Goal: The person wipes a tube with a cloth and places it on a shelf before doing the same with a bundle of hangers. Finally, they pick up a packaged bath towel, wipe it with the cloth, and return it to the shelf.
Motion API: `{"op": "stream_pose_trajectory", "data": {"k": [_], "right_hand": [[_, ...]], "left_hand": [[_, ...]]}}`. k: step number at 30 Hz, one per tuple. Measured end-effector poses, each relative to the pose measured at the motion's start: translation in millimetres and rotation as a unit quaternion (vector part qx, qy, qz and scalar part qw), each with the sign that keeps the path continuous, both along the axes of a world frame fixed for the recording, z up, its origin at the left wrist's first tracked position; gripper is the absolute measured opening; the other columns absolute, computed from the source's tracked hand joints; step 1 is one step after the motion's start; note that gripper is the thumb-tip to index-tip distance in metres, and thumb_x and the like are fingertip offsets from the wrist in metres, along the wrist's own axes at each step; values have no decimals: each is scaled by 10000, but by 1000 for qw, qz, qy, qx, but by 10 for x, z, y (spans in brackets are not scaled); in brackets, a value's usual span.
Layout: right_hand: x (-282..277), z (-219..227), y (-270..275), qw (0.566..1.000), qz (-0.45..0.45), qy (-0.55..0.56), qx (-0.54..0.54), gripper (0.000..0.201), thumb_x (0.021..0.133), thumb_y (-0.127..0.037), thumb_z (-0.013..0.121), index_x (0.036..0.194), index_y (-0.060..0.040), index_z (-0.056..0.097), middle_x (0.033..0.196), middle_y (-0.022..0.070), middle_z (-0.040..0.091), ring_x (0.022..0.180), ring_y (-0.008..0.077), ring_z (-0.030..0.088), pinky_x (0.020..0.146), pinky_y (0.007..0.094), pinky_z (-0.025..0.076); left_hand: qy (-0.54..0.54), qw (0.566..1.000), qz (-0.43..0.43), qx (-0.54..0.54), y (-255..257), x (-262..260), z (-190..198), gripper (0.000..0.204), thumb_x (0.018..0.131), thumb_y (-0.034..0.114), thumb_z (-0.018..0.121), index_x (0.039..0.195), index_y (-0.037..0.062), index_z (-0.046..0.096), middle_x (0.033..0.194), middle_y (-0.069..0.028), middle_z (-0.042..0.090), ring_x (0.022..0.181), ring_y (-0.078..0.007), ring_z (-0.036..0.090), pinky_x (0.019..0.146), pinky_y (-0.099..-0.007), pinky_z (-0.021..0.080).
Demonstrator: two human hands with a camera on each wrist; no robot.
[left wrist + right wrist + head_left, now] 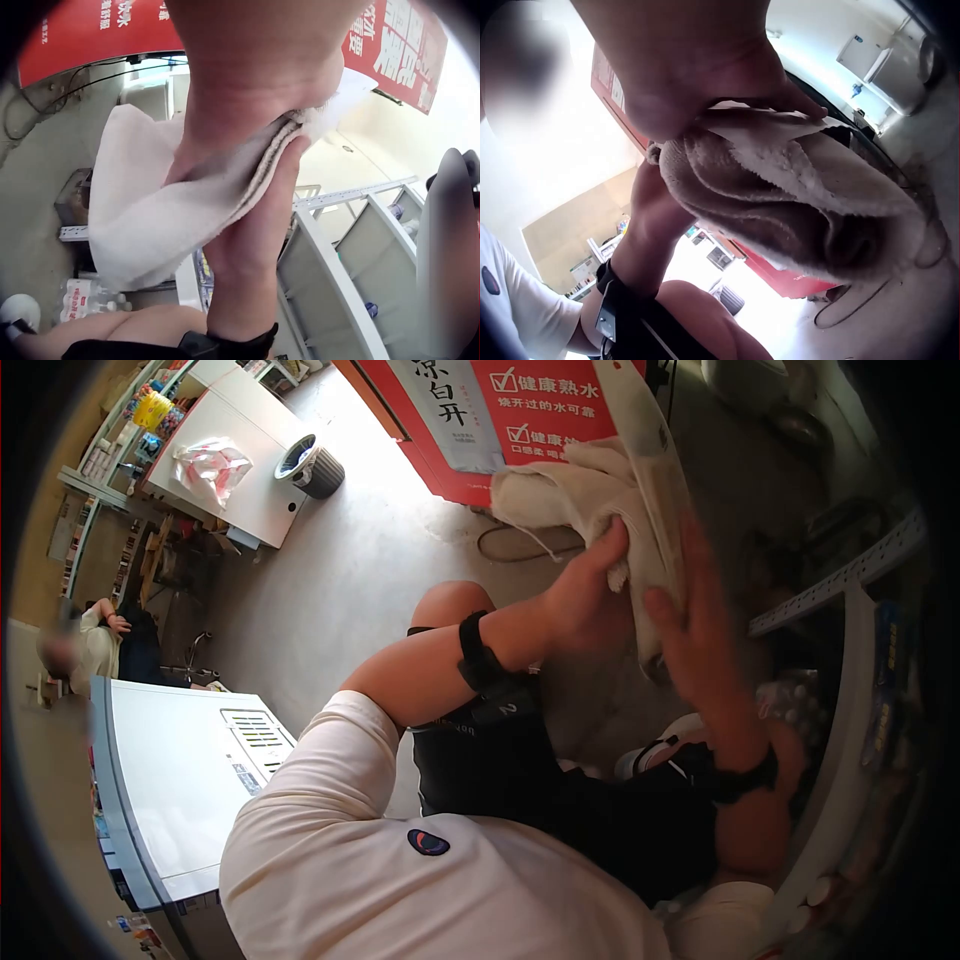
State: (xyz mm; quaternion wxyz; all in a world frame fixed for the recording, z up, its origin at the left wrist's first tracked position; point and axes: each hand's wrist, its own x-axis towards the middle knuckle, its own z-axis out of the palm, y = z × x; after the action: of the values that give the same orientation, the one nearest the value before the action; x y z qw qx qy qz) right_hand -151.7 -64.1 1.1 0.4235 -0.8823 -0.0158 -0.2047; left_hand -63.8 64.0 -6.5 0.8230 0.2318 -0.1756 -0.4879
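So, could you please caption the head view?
Left hand and right hand hold a pale cloth near a red printed panel.

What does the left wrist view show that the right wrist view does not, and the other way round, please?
Only the left wrist view shows the red-labelled bottles and a pale perforated shelf bar.
Only the right wrist view shows the dark shirt logo and the bin.
Both show the white cloth, the left hand, the right hand and red printed panelling.
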Motion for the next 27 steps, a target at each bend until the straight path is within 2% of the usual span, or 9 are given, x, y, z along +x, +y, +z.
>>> {"op": "stream_pose_trajectory", "data": {"k": [5,8,12,15,18,21,22,25,27], "right_hand": [[-127,48,353,982,-8,34,-185,758,834,-367,615,1449,-153,226,1432,289,207,1310,456,249,1046,534,240],[-92,-57,375,974,-55,-76,-205,750,824,-351,627,1445,-182,242,1417,293,238,1292,483,258,1032,550,251],[-21,-20,145,985,-34,-102,-136,763,805,-366,643,1443,-220,249,1416,290,235,1251,528,278,999,552,304],[-60,24,242,988,-22,-76,-134,794,791,-392,652,1447,-235,233,1403,302,243,1228,544,298,971,549,342],[-127,-103,395,981,-32,-88,-170,811,793,-427,642,1452,-241,207,1376,323,263,1213,542,325,956,548,360],[-124,-164,443,979,-53,-106,-163,821,803,-457,624,1456,-223,185,1350,336,283,1196,540,350,959,548,358],[-131,-136,420,980,-67,-106,-153,825,806,-463,619,1457,-207,181,1343,337,291,1190,538,358,960,548,358],[-18,-149,247,982,-106,-125,-93,841,809,-465,617,1452,-148,178,1316,342,315,1177,526,379,966,531,364],[26,-143,176,986,-100,-125,-47,833,815,-425,621,1447,-109,180,1322,333,326,1213,494,355,984,502,357]], "left_hand": [[-72,997,17,-2,216,521,-236,655,910,533,416,1374,79,331,1372,-151,396,1263,-326,380,1046,-494,303],[-3,1000,-26,-6,187,191,-119,647,903,516,430,1366,73,347,1372,-152,400,1243,-304,412,1036,-489,325],[-21,997,-49,54,203,4,-31,622,909,484,422,1372,76,339,1378,-151,394,1244,-275,419,1032,-482,339],[-38,998,37,15,251,132,-29,614,918,478,391,1384,83,320,1389,-152,375,1258,-291,400,1027,-484,347],[-132,983,32,-124,375,362,-97,597,931,459,365,1394,87,299,1397,-149,360,1251,-313,404,1020,-484,360],[-144,982,10,-124,363,442,-114,597,935,450,360,1408,96,271,1414,-145,336,1255,-329,398,1015,-483,369],[-68,984,-69,-150,319,374,-85,658,928,521,365,1425,111,229,1434,-121,313,1285,-306,366,1044,-470,335],[-234,971,42,17,130,5,-47,734,896,632,309,1438,150,200,1458,-96,276,1330,-299,294,1081,-474,276],[-236,971,43,6,53,-69,-94,758,879,658,297,1438,156,197,1461,-73,277,1336,-277,287,1100,-457,235]]}}
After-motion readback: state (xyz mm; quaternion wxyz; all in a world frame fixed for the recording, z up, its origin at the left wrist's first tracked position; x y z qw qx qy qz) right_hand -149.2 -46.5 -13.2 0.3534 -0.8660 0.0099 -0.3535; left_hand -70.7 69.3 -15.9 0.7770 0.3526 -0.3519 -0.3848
